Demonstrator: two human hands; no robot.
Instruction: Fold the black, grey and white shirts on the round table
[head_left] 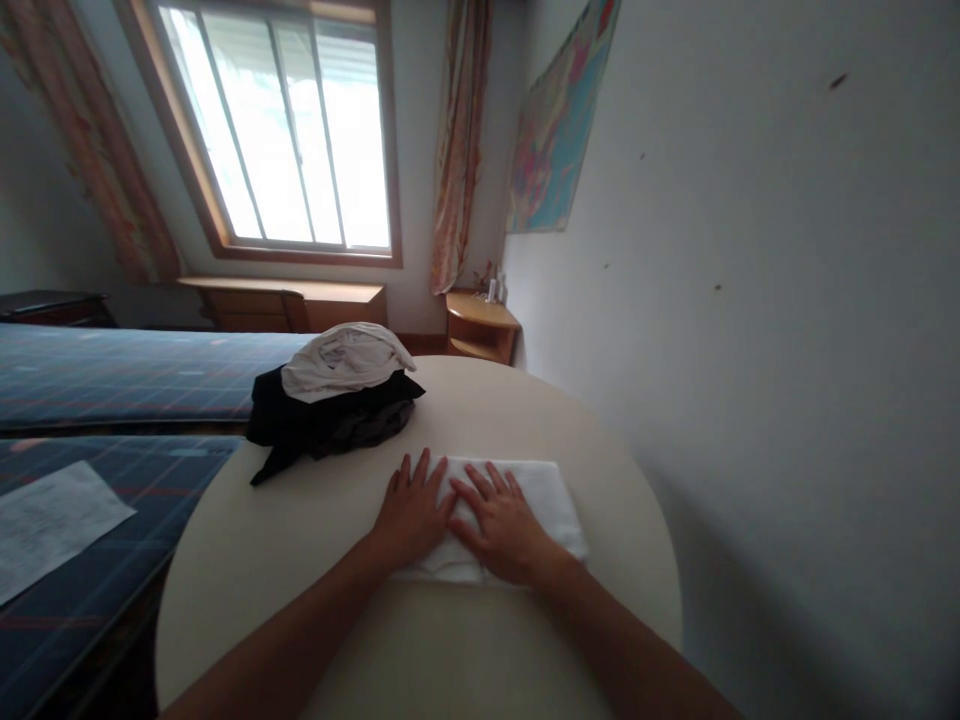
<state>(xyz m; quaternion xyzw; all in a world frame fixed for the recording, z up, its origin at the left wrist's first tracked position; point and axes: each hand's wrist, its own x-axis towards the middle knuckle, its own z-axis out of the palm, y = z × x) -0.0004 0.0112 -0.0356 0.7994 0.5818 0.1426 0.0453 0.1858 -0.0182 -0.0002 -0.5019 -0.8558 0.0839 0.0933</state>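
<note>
A folded white cloth (551, 505), roughly rectangular, lies flat on the round cream table (300, 590). My left hand (414, 515) rests palm down over its left edge, fingers spread. Flat on the middle of the cloth is my right hand (501, 525), its fingers also apart. The thumbs of both hands are close together, and neither hand grips anything. Part of the cloth is hidden under the hands. Beyond my left hand sits a heap of crumpled clothes, with a white garment (349, 360) on top of black ones (330, 420).
Mattresses with a blue plaid pattern (150, 375) lie left of the table, one bearing a sheet of paper (56, 525). A white wall (750, 300) runs along the right. Behind the table are a wooden desk (300, 290), a small corner shelf (484, 315) and a window (292, 140).
</note>
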